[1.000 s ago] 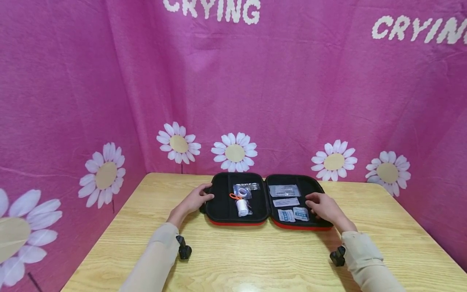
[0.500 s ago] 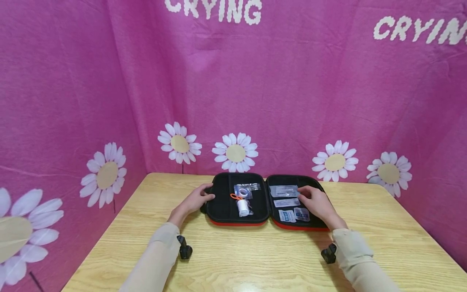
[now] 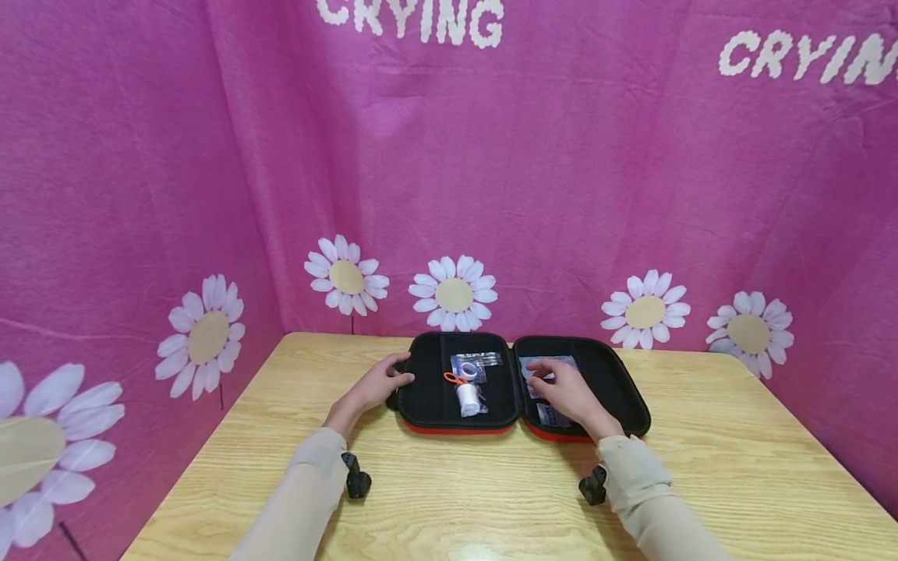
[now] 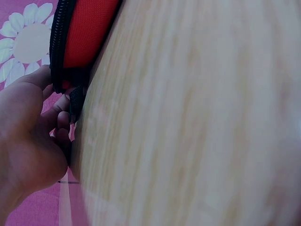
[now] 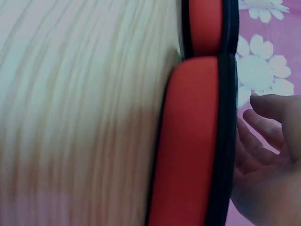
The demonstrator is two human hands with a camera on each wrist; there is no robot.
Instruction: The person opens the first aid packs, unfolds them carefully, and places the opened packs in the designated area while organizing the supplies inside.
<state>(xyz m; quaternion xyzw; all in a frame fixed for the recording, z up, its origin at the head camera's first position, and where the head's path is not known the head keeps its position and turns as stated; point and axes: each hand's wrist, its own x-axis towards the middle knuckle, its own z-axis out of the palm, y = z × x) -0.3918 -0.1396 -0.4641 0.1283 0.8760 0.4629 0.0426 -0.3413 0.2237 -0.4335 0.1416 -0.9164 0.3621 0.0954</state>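
A black-lined red zippered case (image 3: 424, 389) lies unfolded flat on the table. My left hand (image 3: 375, 386) grips its left edge, thumb at the rim and fingers curled by a black strap (image 4: 76, 100). Over the right half hovers my right hand (image 3: 567, 392), fingers loosely bent with nothing between thumb and fingertips. Beneath it, partly covered, are a clear flat packet (image 3: 565, 361) and a small blue-printed packet (image 3: 551, 415). In the left half sit orange-handled scissors (image 3: 454, 379), a white bandage roll (image 3: 468, 400), a tape roll (image 3: 468, 372) and a clear packet (image 3: 489, 358).
The wooden table (image 3: 463, 499) extends in front of the case and to both sides. Behind it hangs a pink curtain (image 3: 547, 171) with daisies and white lettering. A small black camera (image 3: 358, 483) is worn on each wrist.
My right hand has moved left from the case's right side to above the packets near the hinge, now covering several of them. My left hand keeps its place on the left edge.
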